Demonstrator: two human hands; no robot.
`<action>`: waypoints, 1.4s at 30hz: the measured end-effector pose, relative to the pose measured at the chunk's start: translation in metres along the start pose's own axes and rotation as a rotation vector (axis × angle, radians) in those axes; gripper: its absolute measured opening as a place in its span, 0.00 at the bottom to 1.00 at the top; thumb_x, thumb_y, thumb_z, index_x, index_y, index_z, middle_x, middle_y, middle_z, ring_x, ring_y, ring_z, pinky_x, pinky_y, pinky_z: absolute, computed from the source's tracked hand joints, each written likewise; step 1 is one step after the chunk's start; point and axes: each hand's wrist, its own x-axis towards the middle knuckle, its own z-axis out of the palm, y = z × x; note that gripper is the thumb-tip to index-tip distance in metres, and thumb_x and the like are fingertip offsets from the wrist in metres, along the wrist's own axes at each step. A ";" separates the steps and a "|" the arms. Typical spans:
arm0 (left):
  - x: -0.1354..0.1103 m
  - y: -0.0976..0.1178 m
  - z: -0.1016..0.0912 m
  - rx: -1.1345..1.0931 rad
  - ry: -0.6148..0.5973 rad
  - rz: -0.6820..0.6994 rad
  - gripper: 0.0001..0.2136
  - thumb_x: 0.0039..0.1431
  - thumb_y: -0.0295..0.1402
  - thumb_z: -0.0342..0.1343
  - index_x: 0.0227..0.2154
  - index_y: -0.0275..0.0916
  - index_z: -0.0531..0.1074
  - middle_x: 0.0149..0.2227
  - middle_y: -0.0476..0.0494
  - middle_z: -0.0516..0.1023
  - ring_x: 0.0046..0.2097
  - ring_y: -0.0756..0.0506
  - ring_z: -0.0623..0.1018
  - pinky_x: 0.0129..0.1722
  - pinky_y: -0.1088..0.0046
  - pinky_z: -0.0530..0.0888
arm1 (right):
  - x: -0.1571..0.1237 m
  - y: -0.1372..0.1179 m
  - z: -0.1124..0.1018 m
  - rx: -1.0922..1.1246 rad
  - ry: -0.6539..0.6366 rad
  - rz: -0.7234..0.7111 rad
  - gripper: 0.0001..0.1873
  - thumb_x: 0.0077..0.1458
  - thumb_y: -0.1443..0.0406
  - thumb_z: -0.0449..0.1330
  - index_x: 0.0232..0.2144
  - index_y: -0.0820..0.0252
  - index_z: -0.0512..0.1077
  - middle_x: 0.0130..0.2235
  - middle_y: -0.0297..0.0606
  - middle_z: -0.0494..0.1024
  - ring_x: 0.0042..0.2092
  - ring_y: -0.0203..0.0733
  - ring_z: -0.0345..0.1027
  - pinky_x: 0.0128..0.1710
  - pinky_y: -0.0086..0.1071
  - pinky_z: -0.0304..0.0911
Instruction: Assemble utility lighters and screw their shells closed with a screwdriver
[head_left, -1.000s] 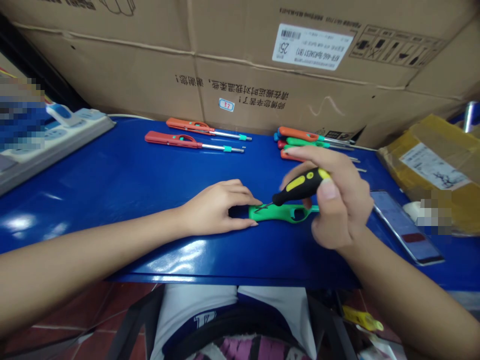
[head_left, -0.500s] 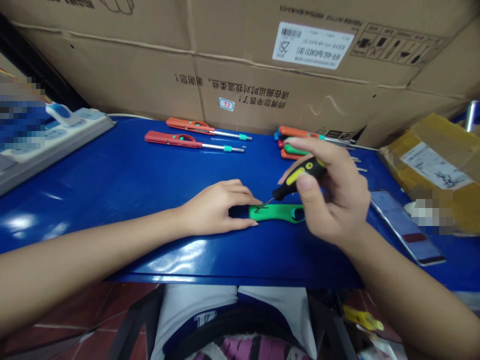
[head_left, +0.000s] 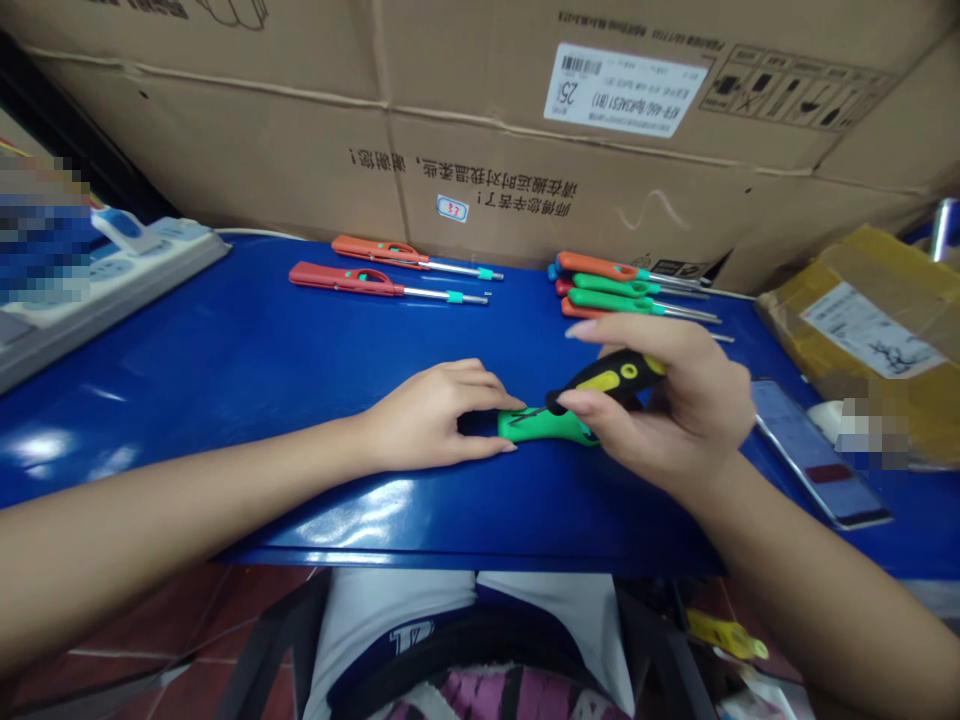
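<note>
On the blue table a green lighter point(head_left: 536, 426) lies flat, its far right part hidden behind my right hand. My left hand point(head_left: 450, 415) rests at its left end, thumb and fingertips gripping the sides. In my right hand point(head_left: 675, 410) is a screwdriver point(head_left: 600, 383) with a black and yellow handle, held tilted low over the lighter. The screwdriver's thin tip reaches the dark slot near the lighter's left end; whether it sits inside the slot I cannot tell.
An orange lighter point(head_left: 382, 252) and a red lighter point(head_left: 345, 279) lie at the back left. Several more lighters point(head_left: 607, 290) are piled at the back right. A phone point(head_left: 821, 455), a taped box point(head_left: 870, 310), a power strip point(head_left: 112, 270) and a large cardboard box point(head_left: 300, 130) surround the workspace.
My right hand has lowered and shifted slightly right, tipping the screwdriver to a flatter angle. The pile of lighters shows more. My left hand and the green lighter stay put.
</note>
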 end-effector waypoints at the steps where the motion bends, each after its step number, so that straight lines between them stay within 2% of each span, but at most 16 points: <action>1: 0.000 0.000 0.000 -0.002 -0.001 0.002 0.15 0.63 0.39 0.64 0.49 0.37 0.78 0.44 0.41 0.82 0.45 0.43 0.78 0.49 0.64 0.74 | 0.000 -0.001 0.000 0.046 -0.030 0.036 0.18 0.66 0.63 0.59 0.57 0.55 0.71 0.49 0.40 0.81 0.38 0.42 0.79 0.37 0.35 0.77; 4: 0.000 0.001 0.000 -0.005 -0.002 0.002 0.15 0.63 0.39 0.64 0.48 0.38 0.79 0.44 0.42 0.83 0.46 0.42 0.78 0.49 0.65 0.74 | 0.000 -0.003 0.000 0.228 -0.138 0.136 0.24 0.70 0.65 0.47 0.66 0.58 0.61 0.58 0.43 0.75 0.49 0.45 0.78 0.44 0.40 0.77; 6: 0.001 0.001 0.000 0.002 0.005 0.003 0.15 0.62 0.39 0.65 0.48 0.37 0.79 0.43 0.42 0.82 0.45 0.43 0.78 0.48 0.65 0.74 | 0.001 -0.004 -0.001 0.239 -0.152 0.107 0.23 0.69 0.66 0.51 0.64 0.56 0.62 0.54 0.41 0.78 0.46 0.43 0.79 0.42 0.38 0.78; 9: 0.001 0.001 0.000 0.011 0.009 0.004 0.15 0.62 0.38 0.65 0.48 0.37 0.79 0.42 0.42 0.82 0.44 0.43 0.78 0.47 0.66 0.74 | 0.002 -0.004 -0.001 0.051 -0.066 -0.007 0.18 0.62 0.66 0.64 0.54 0.52 0.71 0.43 0.34 0.83 0.34 0.38 0.78 0.34 0.32 0.76; 11: 0.001 0.001 0.000 0.008 0.007 0.002 0.14 0.62 0.39 0.65 0.48 0.37 0.79 0.42 0.43 0.82 0.44 0.43 0.78 0.47 0.66 0.74 | 0.001 -0.002 0.000 -0.016 -0.033 -0.010 0.16 0.61 0.63 0.66 0.51 0.51 0.72 0.39 0.33 0.83 0.33 0.38 0.78 0.32 0.31 0.76; 14: 0.001 0.002 -0.001 -0.008 0.000 -0.001 0.14 0.62 0.38 0.65 0.48 0.38 0.78 0.44 0.42 0.82 0.45 0.43 0.78 0.48 0.65 0.74 | -0.002 0.000 0.003 0.153 -0.082 0.148 0.20 0.70 0.61 0.51 0.61 0.54 0.65 0.49 0.40 0.81 0.40 0.42 0.79 0.35 0.35 0.77; 16: 0.001 0.002 -0.001 -0.013 -0.002 0.000 0.15 0.62 0.38 0.65 0.48 0.37 0.78 0.44 0.42 0.82 0.46 0.42 0.78 0.49 0.65 0.74 | -0.004 0.001 0.005 0.264 -0.127 0.195 0.24 0.71 0.63 0.46 0.66 0.55 0.58 0.58 0.44 0.76 0.45 0.43 0.79 0.38 0.38 0.78; 18: 0.001 0.002 0.000 -0.007 0.005 0.003 0.15 0.62 0.38 0.65 0.48 0.37 0.78 0.43 0.42 0.82 0.45 0.43 0.78 0.48 0.65 0.74 | -0.004 0.001 0.005 0.263 -0.138 0.132 0.23 0.70 0.64 0.50 0.65 0.53 0.60 0.59 0.42 0.76 0.44 0.42 0.80 0.39 0.37 0.78; 21: 0.001 0.002 0.000 -0.005 0.005 -0.005 0.13 0.62 0.38 0.65 0.47 0.38 0.79 0.42 0.43 0.81 0.44 0.43 0.78 0.48 0.66 0.74 | -0.001 -0.001 0.005 0.108 -0.072 0.013 0.21 0.65 0.63 0.62 0.58 0.51 0.69 0.49 0.36 0.82 0.38 0.40 0.80 0.39 0.33 0.78; 23: 0.001 0.002 0.000 -0.010 0.001 -0.016 0.12 0.62 0.38 0.65 0.46 0.39 0.79 0.42 0.43 0.81 0.45 0.43 0.78 0.48 0.66 0.74 | 0.000 -0.004 0.004 0.030 -0.038 -0.020 0.20 0.63 0.62 0.64 0.57 0.52 0.70 0.45 0.35 0.83 0.38 0.40 0.80 0.39 0.32 0.78; 28: 0.001 0.002 0.000 -0.024 -0.005 -0.016 0.13 0.62 0.39 0.65 0.47 0.38 0.79 0.43 0.42 0.82 0.46 0.42 0.78 0.50 0.64 0.73 | -0.002 -0.011 0.006 0.126 -0.147 0.079 0.24 0.72 0.62 0.45 0.68 0.50 0.56 0.61 0.39 0.74 0.48 0.44 0.80 0.42 0.40 0.79; 31: 0.001 0.003 0.000 -0.026 -0.016 -0.031 0.13 0.63 0.39 0.64 0.47 0.38 0.79 0.45 0.42 0.82 0.47 0.41 0.78 0.51 0.63 0.73 | -0.001 -0.011 0.006 0.104 -0.161 0.050 0.24 0.69 0.64 0.53 0.65 0.49 0.59 0.56 0.37 0.78 0.44 0.43 0.80 0.42 0.38 0.79; 35: 0.002 0.003 0.001 -0.018 -0.009 -0.032 0.13 0.62 0.38 0.65 0.47 0.39 0.79 0.42 0.43 0.81 0.45 0.43 0.77 0.48 0.65 0.73 | 0.001 -0.010 0.004 -0.040 -0.033 -0.020 0.20 0.61 0.64 0.66 0.54 0.52 0.70 0.45 0.34 0.83 0.38 0.39 0.80 0.38 0.30 0.78; 37: 0.002 0.002 0.001 -0.013 -0.005 -0.028 0.14 0.62 0.39 0.65 0.48 0.38 0.79 0.41 0.44 0.81 0.44 0.43 0.77 0.47 0.66 0.73 | 0.001 -0.009 0.003 -0.002 -0.043 0.045 0.17 0.66 0.62 0.60 0.57 0.52 0.69 0.49 0.36 0.82 0.41 0.41 0.80 0.39 0.32 0.78; 40: 0.002 0.002 0.002 -0.020 -0.001 -0.023 0.16 0.62 0.39 0.65 0.49 0.37 0.78 0.42 0.43 0.81 0.45 0.43 0.77 0.48 0.66 0.73 | 0.000 -0.009 0.002 0.129 -0.153 0.178 0.23 0.71 0.65 0.47 0.65 0.52 0.60 0.59 0.40 0.76 0.48 0.45 0.79 0.41 0.39 0.79; 42: 0.002 0.003 0.002 -0.018 0.015 -0.017 0.16 0.62 0.39 0.65 0.49 0.37 0.78 0.42 0.43 0.81 0.44 0.43 0.78 0.47 0.66 0.73 | 0.001 -0.008 0.002 0.152 -0.174 0.183 0.23 0.69 0.66 0.51 0.65 0.51 0.61 0.58 0.40 0.76 0.46 0.44 0.80 0.41 0.38 0.79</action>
